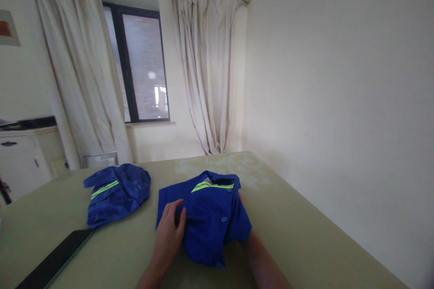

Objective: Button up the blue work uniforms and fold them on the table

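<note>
Blue garment (206,223) in front of the person, over the near middle of the green-covered table (298,239), is bunched into a compact shape with its buttoned front facing the camera. Judging by its look, the handling is partway along: the cloth is drawn together and the yellow-green band (212,185) lies across the upper part, but the outline is uneven, the left side sticks out and the lower edge droops in a loose point. Squaring those edges and laying the piece flat seem to be what is left undone. To its left, well apart, a second blue garment (118,196) with similar bright stripes lies crumpled on the table, and neither hand touches it.

The left hand (171,223) is partly open at the garment's left side, fingers curved, thumb and forefinger apart, fingertips against the cloth; no firm grip shows. The right hand (241,199) is mostly covered by the garment, with only a sliver of skin visible at the right edge and the forearm (266,262) emerging below. How far it is open, and whether it grasps or merely props the cloth, cannot be told.

Also hidden are the garment's back and its underside, so whether it rests on the table is unclear. A dark flat object (56,257) at lower left is cut off by the frame, its nature uncertain.
</note>
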`<state>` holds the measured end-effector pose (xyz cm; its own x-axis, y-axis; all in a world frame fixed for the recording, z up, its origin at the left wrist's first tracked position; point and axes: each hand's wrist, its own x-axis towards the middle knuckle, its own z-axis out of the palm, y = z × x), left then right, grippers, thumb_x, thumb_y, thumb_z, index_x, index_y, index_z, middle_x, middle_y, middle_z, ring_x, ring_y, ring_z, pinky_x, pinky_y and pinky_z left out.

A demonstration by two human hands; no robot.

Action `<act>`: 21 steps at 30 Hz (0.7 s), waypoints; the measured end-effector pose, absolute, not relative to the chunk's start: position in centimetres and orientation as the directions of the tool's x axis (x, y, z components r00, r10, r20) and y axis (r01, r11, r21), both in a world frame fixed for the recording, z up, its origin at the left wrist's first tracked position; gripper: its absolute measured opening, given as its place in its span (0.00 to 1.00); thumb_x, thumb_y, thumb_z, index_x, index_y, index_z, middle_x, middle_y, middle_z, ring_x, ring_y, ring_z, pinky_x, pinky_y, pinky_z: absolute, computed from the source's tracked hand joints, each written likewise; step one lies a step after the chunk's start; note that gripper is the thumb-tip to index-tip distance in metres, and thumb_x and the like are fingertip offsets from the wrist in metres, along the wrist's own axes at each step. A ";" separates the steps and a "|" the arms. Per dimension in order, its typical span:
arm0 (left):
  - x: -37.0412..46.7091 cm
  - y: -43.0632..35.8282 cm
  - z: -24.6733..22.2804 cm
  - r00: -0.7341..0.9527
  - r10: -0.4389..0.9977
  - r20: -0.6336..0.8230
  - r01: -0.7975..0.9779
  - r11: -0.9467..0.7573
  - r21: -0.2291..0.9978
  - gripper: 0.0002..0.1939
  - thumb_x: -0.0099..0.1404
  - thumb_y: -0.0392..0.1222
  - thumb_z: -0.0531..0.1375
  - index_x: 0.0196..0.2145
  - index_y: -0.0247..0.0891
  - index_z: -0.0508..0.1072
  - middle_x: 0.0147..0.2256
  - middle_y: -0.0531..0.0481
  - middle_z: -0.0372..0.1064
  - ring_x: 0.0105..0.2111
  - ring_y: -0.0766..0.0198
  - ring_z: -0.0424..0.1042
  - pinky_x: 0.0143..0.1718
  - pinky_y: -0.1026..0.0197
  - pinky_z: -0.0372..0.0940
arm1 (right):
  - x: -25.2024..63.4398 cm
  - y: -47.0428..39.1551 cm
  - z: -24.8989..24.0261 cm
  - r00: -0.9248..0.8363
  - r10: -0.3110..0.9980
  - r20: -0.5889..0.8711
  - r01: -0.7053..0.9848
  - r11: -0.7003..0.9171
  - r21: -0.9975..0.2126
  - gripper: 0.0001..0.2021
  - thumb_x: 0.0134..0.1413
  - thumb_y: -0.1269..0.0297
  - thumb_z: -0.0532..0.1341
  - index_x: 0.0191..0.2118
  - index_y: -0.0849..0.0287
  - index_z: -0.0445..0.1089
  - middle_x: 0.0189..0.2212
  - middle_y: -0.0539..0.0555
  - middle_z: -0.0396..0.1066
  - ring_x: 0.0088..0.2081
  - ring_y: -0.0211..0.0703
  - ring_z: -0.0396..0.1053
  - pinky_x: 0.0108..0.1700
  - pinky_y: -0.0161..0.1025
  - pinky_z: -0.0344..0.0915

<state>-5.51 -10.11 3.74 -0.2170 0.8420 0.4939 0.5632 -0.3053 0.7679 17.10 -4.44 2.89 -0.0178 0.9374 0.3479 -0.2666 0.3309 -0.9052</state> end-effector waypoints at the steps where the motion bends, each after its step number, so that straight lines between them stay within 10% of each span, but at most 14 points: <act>1: -6.0 -9.9 3.4 -0.182 0.836 0.518 0.613 -0.316 0.724 0.25 0.68 0.61 0.55 0.53 0.40 0.71 0.51 0.42 0.72 0.52 0.48 0.74 0.58 0.43 0.66 | 17.3 -4.5 3.2 -0.051 0.952 0.302 -0.374 0.262 -0.890 0.32 0.68 0.38 0.46 0.46 0.59 0.79 0.48 0.64 0.78 0.51 0.60 0.75 0.49 0.58 0.72; 7: -8.0 -9.3 1.5 -0.003 0.945 0.328 0.773 -0.206 0.600 0.32 0.66 0.58 0.58 0.64 0.45 0.62 0.63 0.42 0.64 0.63 0.45 0.63 0.66 0.32 0.50 | 19.1 -5.6 4.6 0.068 0.985 0.161 -0.679 0.164 -0.716 0.26 0.63 0.42 0.56 0.55 0.54 0.75 0.53 0.60 0.76 0.57 0.59 0.72 0.56 0.58 0.70; 14: -9.4 -9.1 3.1 -0.083 0.851 0.518 0.751 -0.288 0.594 0.14 0.67 0.48 0.53 0.40 0.42 0.76 0.39 0.46 0.76 0.42 0.52 0.76 0.48 0.50 0.69 | 21.3 -6.6 6.6 0.230 0.947 0.224 -0.636 0.321 -0.702 0.34 0.62 0.47 0.59 0.70 0.48 0.55 0.67 0.55 0.62 0.64 0.52 0.64 0.64 0.55 0.63; 21: -10.9 -8.8 4.2 -0.478 0.779 0.407 0.422 -0.203 0.884 0.26 0.62 0.61 0.57 0.48 0.38 0.71 0.40 0.45 0.75 0.32 0.55 0.76 0.33 0.55 0.73 | 21.5 -4.5 4.5 0.444 0.751 0.488 0.084 0.507 -0.858 0.44 0.48 0.54 0.68 0.70 0.55 0.55 0.70 0.57 0.55 0.69 0.55 0.54 0.71 0.54 0.49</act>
